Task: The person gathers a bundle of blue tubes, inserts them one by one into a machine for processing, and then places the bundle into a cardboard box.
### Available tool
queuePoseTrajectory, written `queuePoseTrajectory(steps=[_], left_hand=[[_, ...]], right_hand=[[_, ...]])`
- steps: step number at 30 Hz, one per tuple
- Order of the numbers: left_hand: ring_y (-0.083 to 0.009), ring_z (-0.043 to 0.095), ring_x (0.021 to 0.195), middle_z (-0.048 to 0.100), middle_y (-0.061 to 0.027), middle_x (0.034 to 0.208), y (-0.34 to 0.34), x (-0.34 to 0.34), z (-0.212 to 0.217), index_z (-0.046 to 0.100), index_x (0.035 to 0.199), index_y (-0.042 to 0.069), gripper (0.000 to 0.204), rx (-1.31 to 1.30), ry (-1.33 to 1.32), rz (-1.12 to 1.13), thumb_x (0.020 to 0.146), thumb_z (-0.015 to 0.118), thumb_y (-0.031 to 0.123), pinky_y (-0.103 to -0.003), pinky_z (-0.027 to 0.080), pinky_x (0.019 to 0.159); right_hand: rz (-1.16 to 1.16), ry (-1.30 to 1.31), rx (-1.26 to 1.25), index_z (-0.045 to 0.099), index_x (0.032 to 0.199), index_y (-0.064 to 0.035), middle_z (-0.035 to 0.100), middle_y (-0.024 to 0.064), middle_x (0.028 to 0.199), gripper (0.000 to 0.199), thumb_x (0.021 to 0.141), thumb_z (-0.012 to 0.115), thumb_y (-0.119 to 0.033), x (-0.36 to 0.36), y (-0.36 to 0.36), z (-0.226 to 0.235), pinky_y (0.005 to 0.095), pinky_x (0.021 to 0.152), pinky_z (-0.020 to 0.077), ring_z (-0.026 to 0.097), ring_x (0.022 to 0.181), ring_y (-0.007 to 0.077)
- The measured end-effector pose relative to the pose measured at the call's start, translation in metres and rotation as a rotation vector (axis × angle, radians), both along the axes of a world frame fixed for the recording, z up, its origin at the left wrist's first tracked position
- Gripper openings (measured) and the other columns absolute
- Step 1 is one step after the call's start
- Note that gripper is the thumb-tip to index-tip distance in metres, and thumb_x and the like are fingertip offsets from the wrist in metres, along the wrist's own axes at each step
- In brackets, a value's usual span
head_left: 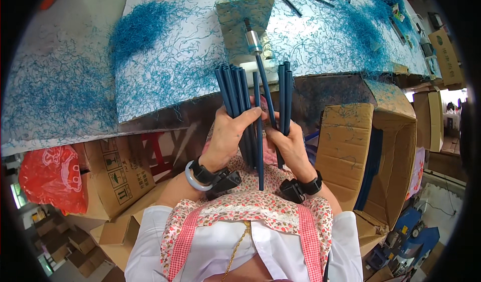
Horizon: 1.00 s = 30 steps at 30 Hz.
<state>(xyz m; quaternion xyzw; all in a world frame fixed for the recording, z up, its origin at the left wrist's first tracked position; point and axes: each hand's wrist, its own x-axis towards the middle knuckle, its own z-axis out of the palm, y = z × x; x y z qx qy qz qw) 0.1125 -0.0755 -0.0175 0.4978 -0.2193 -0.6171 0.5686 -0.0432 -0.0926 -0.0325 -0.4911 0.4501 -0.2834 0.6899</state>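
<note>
A bundle of dark blue tubes [234, 94] is gripped upright in the left hand [226, 136], just below the desk [165, 66] edge. The right hand [288, 141] is closed around two or three more tubes [284, 99], and one tube [265, 89] is held slanted up to the metal spindle [254, 42] of a small machine [244, 16] mounted on the desk. A longer single tube [259, 146] hangs down between the two hands.

The step in hand appears to be the feeding of one tube onto the spindle, probably for trimming, since the desk around the machine is strewn with blue shavings [138, 26]. Whether the tube end is already seated on the spindle cannot be told.

The next move would call for the slanted tube to be kept in line with the spindle axis while the spare tubes are held clear of it. Right of the hands, an open carton [350, 146] stands below the desk.
</note>
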Motion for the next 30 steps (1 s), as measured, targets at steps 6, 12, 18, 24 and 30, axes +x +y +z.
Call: queuePoseTrajectory(steps=[6,12,18,24,30], left_hand=[[-0.0124,0.062,0.078,0.065,-0.0067,0.089,-0.017,-0.008,-0.011,0.059,0.104,-0.001,0.023,-0.038,0.046,0.030,0.084,0.064,0.010,-0.025,0.049,0.071],[-0.0103,0.061,0.073,0.064,-0.0056,0.085,0.007,-0.013,-0.017,0.059,0.104,-0.001,0.024,0.035,0.023,-0.014,0.084,0.065,0.011,-0.022,0.049,0.064],[-0.0113,0.062,0.076,0.064,-0.0050,0.086,0.019,0.006,-0.015,0.060,0.104,0.000,0.024,0.103,0.021,-0.100,0.083,0.066,0.011,-0.024,0.049,0.068],[-0.0144,0.063,0.078,0.065,-0.0075,0.088,0.013,0.005,-0.002,0.059,0.105,0.001,0.026,0.038,-0.170,-0.101,0.083,0.066,0.012,-0.027,0.050,0.073],[-0.0144,0.063,0.079,0.066,-0.0076,0.090,-0.001,0.003,-0.002,0.059,0.107,0.001,0.027,-0.010,-0.067,-0.040,0.084,0.066,0.013,-0.027,0.050,0.074]], right_hand=[[-0.157,-0.131,0.016,0.057,0.113,-0.0007,0.061,-0.0018,0.078,0.028,0.086,0.059,-0.004,0.006,0.015,0.004,0.0181,0.050,0.0371,0.047,0.057,0.0021],[-0.210,-0.112,-0.107,0.057,0.115,-0.0006,0.062,-0.0008,0.081,0.030,0.085,0.059,-0.002,0.011,-0.005,0.003,0.0175,0.051,0.0367,0.046,0.059,0.0011],[-0.146,-0.076,-0.051,0.060,0.111,-0.0006,0.064,0.0001,0.087,0.026,0.085,0.058,-0.003,0.003,0.000,0.013,0.0187,0.055,0.0397,0.048,0.064,0.0020],[-0.112,-0.017,0.011,0.062,0.106,-0.0008,0.062,-0.0021,0.081,0.021,0.085,0.058,-0.004,0.005,0.001,0.016,0.0188,0.053,0.0389,0.047,0.061,0.0019],[-0.118,-0.111,0.030,0.060,0.104,-0.0004,0.057,-0.0031,0.070,0.021,0.083,0.061,-0.004,-0.001,-0.009,0.007,0.0184,0.053,0.0387,0.047,0.058,0.0024]])
